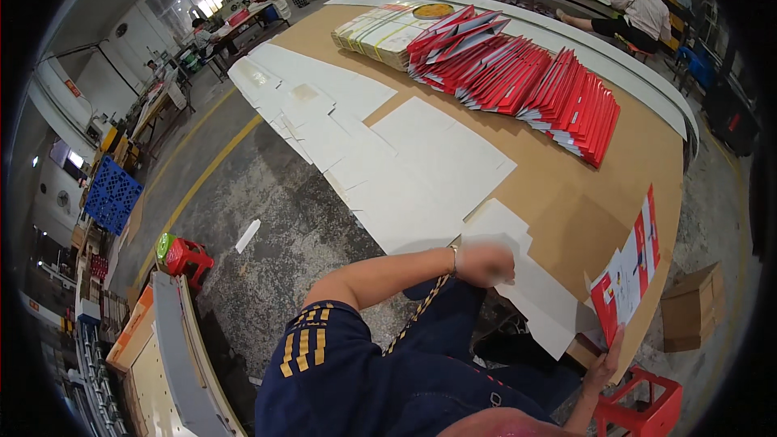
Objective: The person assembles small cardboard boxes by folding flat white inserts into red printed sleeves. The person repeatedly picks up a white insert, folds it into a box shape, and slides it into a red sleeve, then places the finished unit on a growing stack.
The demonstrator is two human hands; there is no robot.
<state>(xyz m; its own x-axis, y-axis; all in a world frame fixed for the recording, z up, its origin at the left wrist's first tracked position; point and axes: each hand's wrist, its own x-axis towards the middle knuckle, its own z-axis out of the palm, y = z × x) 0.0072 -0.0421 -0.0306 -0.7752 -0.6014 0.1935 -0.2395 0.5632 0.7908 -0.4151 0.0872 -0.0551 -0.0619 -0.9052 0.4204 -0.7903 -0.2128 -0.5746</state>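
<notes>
At the table's right edge, my right hand point(603, 366) is closed on the near end of a red-and-white printed card piece point(622, 282), which stretches away from me at a slant. My left hand point(486, 265) is over the white sheets point(530, 295) at the near edge of the table. Motion smears its fingers, so whether it holds anything does not show. Farther back, a long leaning row of red-and-white folded card pieces point(518, 81) lies across the table.
Brown board point(575, 194) covers the table, with white sheets point(405, 170) along its left side. Behind the row are strapped bundles point(380, 36) and a round yellow-filled container point(433, 11). Red stools point(647, 405) and a cardboard box point(692, 307) are on the right. Other people work at distant tables.
</notes>
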